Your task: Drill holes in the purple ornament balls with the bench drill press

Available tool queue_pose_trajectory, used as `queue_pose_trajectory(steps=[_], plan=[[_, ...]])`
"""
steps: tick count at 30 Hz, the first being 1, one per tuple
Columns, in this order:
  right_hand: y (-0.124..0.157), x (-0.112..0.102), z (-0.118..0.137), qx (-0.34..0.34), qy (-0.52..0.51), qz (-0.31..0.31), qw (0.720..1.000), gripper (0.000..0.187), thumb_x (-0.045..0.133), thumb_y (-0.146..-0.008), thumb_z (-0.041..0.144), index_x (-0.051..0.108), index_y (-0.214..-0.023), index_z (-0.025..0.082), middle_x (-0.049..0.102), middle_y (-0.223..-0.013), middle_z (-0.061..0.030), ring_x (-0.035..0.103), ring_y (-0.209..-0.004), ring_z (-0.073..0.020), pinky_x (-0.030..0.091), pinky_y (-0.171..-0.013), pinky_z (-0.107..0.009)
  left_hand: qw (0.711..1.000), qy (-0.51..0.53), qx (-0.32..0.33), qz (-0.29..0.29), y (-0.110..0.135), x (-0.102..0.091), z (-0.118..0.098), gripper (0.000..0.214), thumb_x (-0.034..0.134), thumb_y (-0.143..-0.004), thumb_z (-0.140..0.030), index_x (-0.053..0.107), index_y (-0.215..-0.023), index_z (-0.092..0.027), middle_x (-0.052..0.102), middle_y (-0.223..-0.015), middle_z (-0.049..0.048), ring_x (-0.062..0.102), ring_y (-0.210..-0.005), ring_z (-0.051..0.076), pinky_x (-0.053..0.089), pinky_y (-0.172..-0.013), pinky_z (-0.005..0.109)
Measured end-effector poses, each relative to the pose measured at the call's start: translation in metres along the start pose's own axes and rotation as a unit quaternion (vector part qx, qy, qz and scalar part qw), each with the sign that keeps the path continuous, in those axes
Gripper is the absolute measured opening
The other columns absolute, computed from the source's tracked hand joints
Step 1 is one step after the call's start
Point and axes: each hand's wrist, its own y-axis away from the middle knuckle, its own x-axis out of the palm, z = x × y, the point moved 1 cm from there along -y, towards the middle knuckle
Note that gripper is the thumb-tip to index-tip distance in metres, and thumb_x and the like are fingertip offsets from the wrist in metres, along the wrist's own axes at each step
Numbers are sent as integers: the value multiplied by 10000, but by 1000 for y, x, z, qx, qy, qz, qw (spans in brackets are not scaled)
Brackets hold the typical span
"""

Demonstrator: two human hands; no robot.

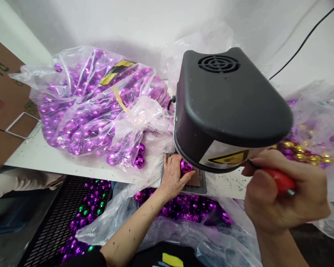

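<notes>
A shiny purple faceted ball (186, 165) sits under the black machine head (231, 100), held by the fingers of my left hand (174, 174). Beneath it lies a grey base plate (202, 183) with a brown pad (193, 180). My right hand (285, 189) is wrapped round a red handle (280, 181) at the right of the machine. A yellow warning label (228, 157) is on the machine's front. Two loose purple balls (139, 161) rest left of my left hand. The machine head hides part of the plate.
A clear bag full of purple balls (80, 107) fills the table's left side. An open bag of purple balls (189, 207) hangs at the front edge. A black crate (48, 218) holds purple and green balls. Gold and purple balls (300, 150) lie at right. A cardboard box (5, 96) stands left.
</notes>
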Motion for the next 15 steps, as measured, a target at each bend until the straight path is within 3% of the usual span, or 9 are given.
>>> queue_pose_trajectory(steps=[4,10,15], plan=[[22,-6,-1,-18,-5,51,999,297,683,-753,100,652,-1045,147,648,-816,-12,639,-757,-149,561,-732,-365,1000,8,1,3,0,-2,-1,354,607,-948,-419,614,-1257,-246,651,-1266,103,553,-1272,293,265,-1226,579],[31,-6,2,16,46,69,996,66,626,-813,126,635,-865,166,615,-761,-15,594,-789,-146,543,-820,-387,1000,25,1,-5,0,-1,-1,346,622,-936,-410,625,-1239,-242,660,-1237,104,568,-1246,300,285,-1212,598],[35,0,1,-12,64,48,997,39,591,-824,138,615,-817,168,605,-729,-11,571,-716,-128,540,-819,-379,1000,24,1,-18,1,-1,-2,370,656,-913,-405,627,-1246,-248,659,-1241,104,560,-1253,309,268,-1219,612]])
